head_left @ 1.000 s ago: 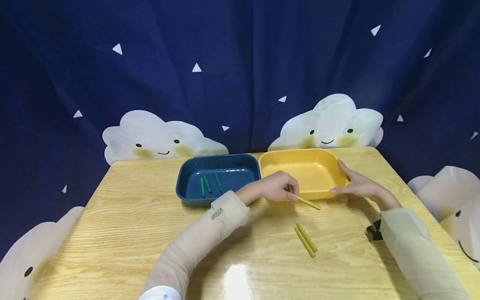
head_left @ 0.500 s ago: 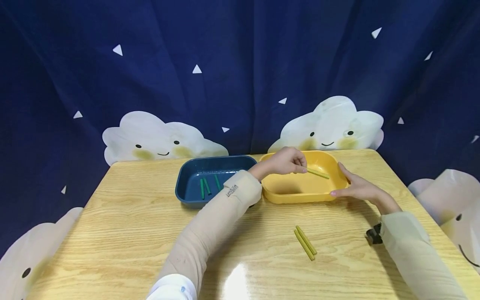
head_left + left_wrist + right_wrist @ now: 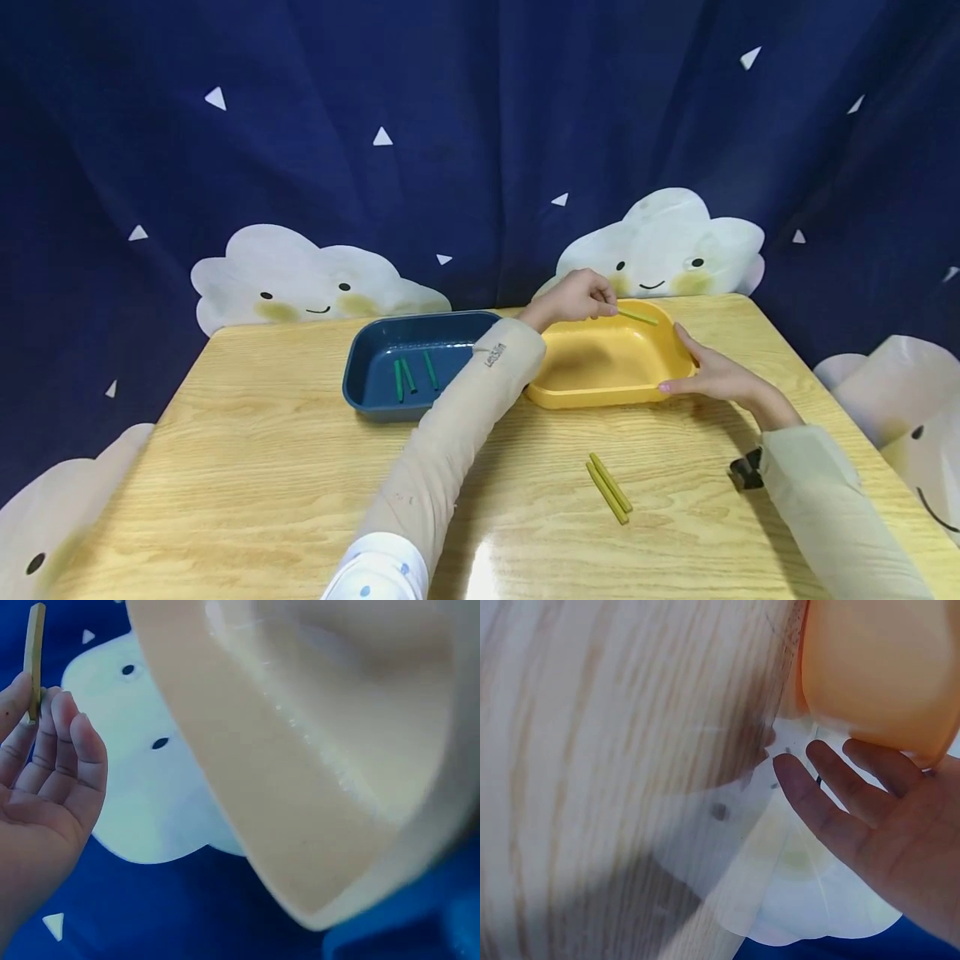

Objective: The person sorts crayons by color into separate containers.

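Observation:
In the head view my left hand (image 3: 576, 296) pinches a thin yellow stick (image 3: 637, 317) over the back of the yellow tray (image 3: 600, 398). The left wrist view shows this stick (image 3: 33, 660) between thumb and fingertips, beside the tray wall (image 3: 217, 750). On the tray's right end rests my right hand (image 3: 716, 375). The right wrist view has its fingers (image 3: 832, 825) extended along the outside of the tray (image 3: 885, 682). A pair of yellow sticks (image 3: 609, 490) lies side by side on the table in front of the tray.
Left of the yellow tray stands a dark blue tray (image 3: 367, 410) with green sticks (image 3: 408, 375) in it; the left sleeve covers its right part. Both trays stand near the back edge of the wooden table (image 3: 262, 467). A dark blue curtain (image 3: 480, 150) with clouds hangs behind.
My left hand has carried the yellow stick from the tray's front edge up and back over the tray. The right hand has stayed at the tray's right end.

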`<state>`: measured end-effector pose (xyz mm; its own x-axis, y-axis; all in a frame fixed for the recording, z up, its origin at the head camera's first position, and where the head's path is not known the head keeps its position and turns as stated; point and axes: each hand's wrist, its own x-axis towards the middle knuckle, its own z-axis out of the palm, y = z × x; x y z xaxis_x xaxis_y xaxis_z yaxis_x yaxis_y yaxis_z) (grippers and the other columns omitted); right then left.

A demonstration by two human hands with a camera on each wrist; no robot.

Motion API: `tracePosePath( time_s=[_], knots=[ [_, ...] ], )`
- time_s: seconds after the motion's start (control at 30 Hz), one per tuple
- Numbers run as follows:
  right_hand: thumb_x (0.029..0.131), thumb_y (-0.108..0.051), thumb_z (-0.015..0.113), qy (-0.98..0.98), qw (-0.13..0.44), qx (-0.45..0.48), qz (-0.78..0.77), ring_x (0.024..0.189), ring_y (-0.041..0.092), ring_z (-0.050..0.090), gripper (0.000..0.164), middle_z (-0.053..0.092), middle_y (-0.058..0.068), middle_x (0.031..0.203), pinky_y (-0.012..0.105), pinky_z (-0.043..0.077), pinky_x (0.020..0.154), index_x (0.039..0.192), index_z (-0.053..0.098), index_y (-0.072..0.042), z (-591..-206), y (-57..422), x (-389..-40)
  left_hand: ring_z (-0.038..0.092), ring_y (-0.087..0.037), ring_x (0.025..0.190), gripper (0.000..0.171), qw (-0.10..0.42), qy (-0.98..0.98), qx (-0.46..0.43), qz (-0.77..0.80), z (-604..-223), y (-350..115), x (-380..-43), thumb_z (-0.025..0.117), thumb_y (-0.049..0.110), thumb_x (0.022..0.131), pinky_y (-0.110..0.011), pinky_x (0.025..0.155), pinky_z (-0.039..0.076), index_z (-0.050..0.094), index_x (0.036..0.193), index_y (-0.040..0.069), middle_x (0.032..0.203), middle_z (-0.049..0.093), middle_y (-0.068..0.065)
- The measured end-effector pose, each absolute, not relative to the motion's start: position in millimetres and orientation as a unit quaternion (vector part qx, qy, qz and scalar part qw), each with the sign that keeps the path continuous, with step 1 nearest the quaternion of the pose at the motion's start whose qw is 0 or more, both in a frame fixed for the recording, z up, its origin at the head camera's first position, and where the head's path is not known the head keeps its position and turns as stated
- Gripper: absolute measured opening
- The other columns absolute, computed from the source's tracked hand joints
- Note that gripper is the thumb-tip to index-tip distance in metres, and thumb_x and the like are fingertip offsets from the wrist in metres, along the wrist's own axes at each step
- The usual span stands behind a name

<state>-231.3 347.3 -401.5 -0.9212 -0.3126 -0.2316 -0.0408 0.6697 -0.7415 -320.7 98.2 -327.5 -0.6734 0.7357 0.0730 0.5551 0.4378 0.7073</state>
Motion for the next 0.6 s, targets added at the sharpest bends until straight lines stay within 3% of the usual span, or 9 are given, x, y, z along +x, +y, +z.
tracePosePath(
  time_s=[0.3,0.6],
  knots=[
    [0.078,-0.029,0.071,0.901,0.171,-0.094,-0.388,0.131,0.048,-0.002,0.111,-0.009,0.03,0.145,0.063,0.005,0.1,0.142,-0.017,-0.004,-398,343,-233,0.053,-0.012,0.059,0.009,0.116,0.841,0.364,0.384,-339,110,-340,0.063,0.008,0.085,-0.018,0.058,0.044,0.066,0.085,0.0,0.079,0.062,-0.005],
    [0.078,-0.026,0.071,0.896,0.169,-0.099,-0.398,0.131,0.048,-0.002,0.111,-0.008,0.031,0.145,0.063,0.006,0.099,0.142,-0.017,-0.005,-400,346,-229,0.048,-0.012,0.058,0.009,0.146,0.873,0.311,0.345,-354,117,-345,0.063,0.011,0.086,-0.019,0.051,0.041,0.068,0.082,0.004,0.071,0.058,-0.002]
  ],
)
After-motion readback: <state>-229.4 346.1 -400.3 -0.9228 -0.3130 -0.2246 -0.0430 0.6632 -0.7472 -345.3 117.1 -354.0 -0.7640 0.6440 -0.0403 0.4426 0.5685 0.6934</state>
